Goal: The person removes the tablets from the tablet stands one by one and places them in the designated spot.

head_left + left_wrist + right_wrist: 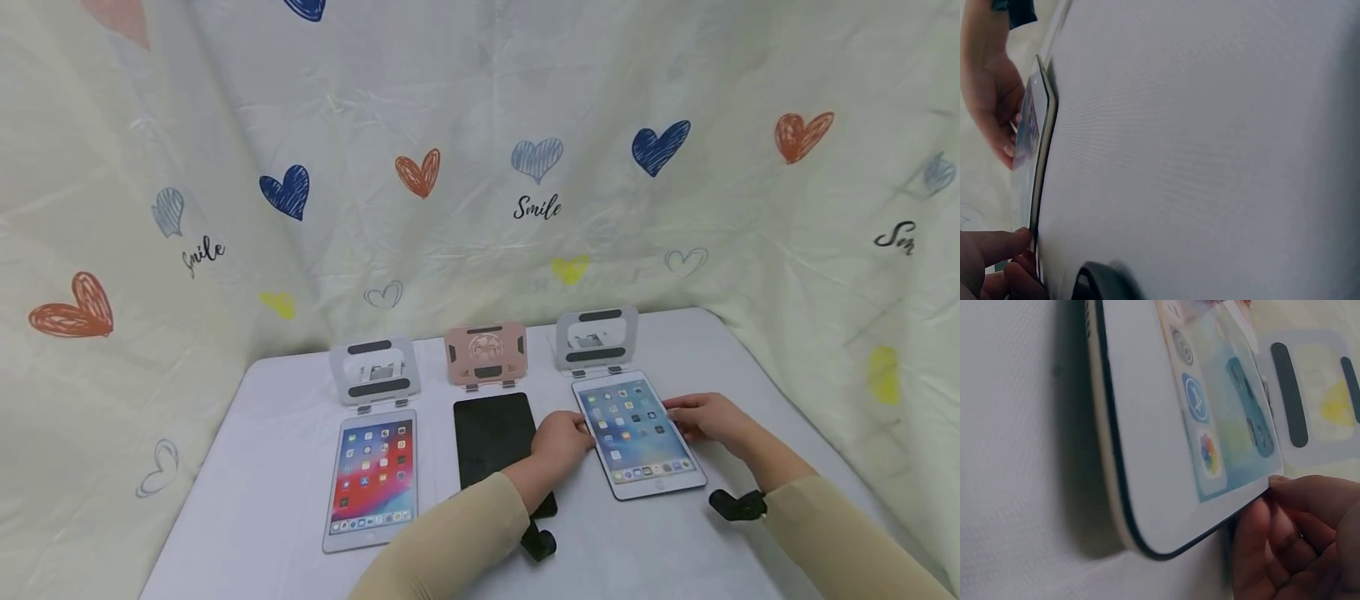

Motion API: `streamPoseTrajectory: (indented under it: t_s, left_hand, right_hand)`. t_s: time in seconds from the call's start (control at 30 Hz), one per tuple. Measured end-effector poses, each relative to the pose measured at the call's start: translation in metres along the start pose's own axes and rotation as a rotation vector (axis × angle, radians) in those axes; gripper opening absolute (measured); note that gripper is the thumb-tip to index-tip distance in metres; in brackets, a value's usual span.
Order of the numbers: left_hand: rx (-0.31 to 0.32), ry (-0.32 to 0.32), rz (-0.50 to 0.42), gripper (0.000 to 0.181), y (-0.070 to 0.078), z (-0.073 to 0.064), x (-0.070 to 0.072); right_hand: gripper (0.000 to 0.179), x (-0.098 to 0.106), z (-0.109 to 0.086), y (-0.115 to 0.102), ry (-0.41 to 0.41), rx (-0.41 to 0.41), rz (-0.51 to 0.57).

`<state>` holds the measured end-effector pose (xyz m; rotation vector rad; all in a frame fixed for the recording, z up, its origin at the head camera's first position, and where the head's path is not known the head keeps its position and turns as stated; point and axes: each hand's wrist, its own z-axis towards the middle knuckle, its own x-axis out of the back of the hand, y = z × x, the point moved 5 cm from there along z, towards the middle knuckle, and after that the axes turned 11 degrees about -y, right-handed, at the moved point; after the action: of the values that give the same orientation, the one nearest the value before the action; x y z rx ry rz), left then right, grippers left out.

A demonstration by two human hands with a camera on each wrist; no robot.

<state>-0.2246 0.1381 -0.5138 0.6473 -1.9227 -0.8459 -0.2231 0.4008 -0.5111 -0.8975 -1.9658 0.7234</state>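
Note:
Both hands hold a white-framed tablet (633, 429) by its long sides, its lit screen facing up. My left hand (562, 442) pinches the left edge; in the left wrist view its thumb (1007, 245) lies on top with fingers curled below. On the opposite edge, my right hand (708, 417) grips between thumb and fingers, seen close up in the right wrist view (1300, 540). A shadow shows under the tablet's near edge there. Just behind its top edge stands a grey tablet stand (595, 355) with black pads.
A dark flat tablet (491, 433) lies partly under my left forearm. Farther left is another lit white tablet (375, 475). Behind these stand a pink stand (486, 350) and a second grey stand (382, 388). White cloth covers the table (255, 467); a heart-printed curtain (465, 250) hangs behind.

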Motion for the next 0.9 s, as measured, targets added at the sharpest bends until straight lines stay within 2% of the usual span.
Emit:
streamPoseTrajectory:
  t_s: [0.07,0.17,0.3,0.4,0.5,0.63,0.9]
  left_hand:
    - [0.005,-0.01,0.041,0.04,0.0,0.0,0.001]
    - [0.036,-0.048,0.043,0.048,-0.002,-0.001,0.001]
    - [0.064,-0.128,-0.065,0.061,-0.005,-0.004,-0.003]
    - [0.062,-0.155,-0.121,0.066,-0.007,-0.006,-0.005]
    - [0.062,-0.171,-0.103,0.069,-0.007,-0.007,-0.007]
    - [0.061,-0.228,-0.092,0.078,-0.009,-0.008,-0.01]
    - [0.047,-0.287,-0.075,0.087,-0.008,-0.011,-0.011]
  right_hand:
    - [0.045,0.0,0.001,-0.001,0.004,-0.008,-0.018]
    - [0.044,0.0,0.002,-0.003,0.001,-0.018,-0.037]
    - [0.043,0.0,0.003,-0.006,0.003,-0.028,-0.058]
    - [0.042,0.0,0.004,-0.009,0.01,-0.035,-0.064]
    - [0.041,0.0,0.004,-0.008,0.015,-0.043,-0.067]
    - [0.039,0.0,0.004,-0.007,0.016,-0.047,-0.082]
    - [0.042,0.003,0.001,-0.011,-0.016,-0.006,-0.185]
